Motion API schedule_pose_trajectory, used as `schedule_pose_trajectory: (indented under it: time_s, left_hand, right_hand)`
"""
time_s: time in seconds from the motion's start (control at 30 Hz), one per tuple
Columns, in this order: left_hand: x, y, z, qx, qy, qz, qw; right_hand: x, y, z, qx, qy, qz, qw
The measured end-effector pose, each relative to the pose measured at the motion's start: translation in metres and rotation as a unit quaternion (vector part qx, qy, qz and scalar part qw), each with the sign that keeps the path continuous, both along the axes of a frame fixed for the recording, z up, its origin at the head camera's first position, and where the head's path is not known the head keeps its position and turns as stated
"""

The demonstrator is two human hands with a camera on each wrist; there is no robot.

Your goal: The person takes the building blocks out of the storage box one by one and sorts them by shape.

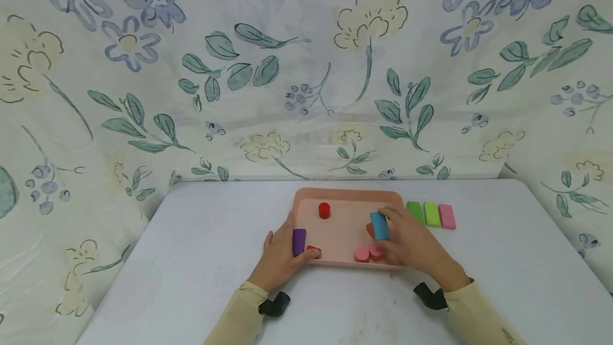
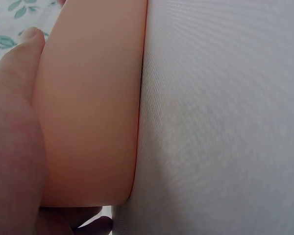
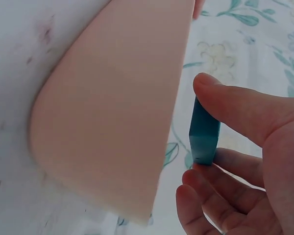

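Note:
A shallow peach-pink tray (image 1: 349,194) lies on the white table. My left hand (image 1: 280,257) holds its near left corner, thumb over the near rim and fingers along the outer side; the left wrist view shows the tray wall (image 2: 93,98) close up. Over the tray's right part, my right hand (image 1: 412,241) pinches a blue rectangular block (image 1: 380,226) between thumb and fingers. Inside the tray are a red cylinder (image 1: 324,211), a purple block (image 1: 299,241), two pink round pieces (image 1: 362,254), a red piece (image 1: 313,249) partly under the left thumb, and an orange piece (image 1: 370,230) mostly hidden.
Right of the tray, a green block (image 1: 414,210), a lime block (image 1: 432,214) and a pink block (image 1: 447,216) lie side by side on the table (image 1: 215,238). A flower-patterned cloth (image 1: 306,137) hangs behind the table.

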State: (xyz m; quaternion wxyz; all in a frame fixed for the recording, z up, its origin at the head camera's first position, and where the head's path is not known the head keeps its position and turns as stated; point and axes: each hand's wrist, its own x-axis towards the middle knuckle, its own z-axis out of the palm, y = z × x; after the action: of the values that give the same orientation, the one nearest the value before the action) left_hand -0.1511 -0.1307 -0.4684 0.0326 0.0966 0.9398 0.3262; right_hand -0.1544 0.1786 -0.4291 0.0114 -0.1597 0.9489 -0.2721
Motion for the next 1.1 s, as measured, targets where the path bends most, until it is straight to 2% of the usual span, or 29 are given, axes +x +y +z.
schedule_pose_trajectory:
  time_s: [0.23, 0.57, 0.7, 1.1]
  left_hand:
    - [0.000, 0.001, -0.001, -0.001, 0.001, 0.000, 1.0000]
    - [0.000, 0.000, 0.000, 0.002, -0.002, -0.001, 1.0000]
    - [0.000, 0.001, 0.000, 0.002, -0.003, -0.001, 1.0000]
    - [-0.001, 0.000, -0.002, -0.003, -0.004, 0.000, 1.0000]
  right_hand:
    - [0.004, 0.014, 0.001, 0.007, 0.011, -0.002, 0.9999]
    - [0.010, 0.032, 0.004, -0.001, 0.013, -0.027, 0.9995]
    - [0.010, 0.040, 0.003, -0.001, 0.002, -0.037, 0.9993]
    - [0.007, 0.060, 0.004, 0.014, 0.014, -0.051, 0.9985]
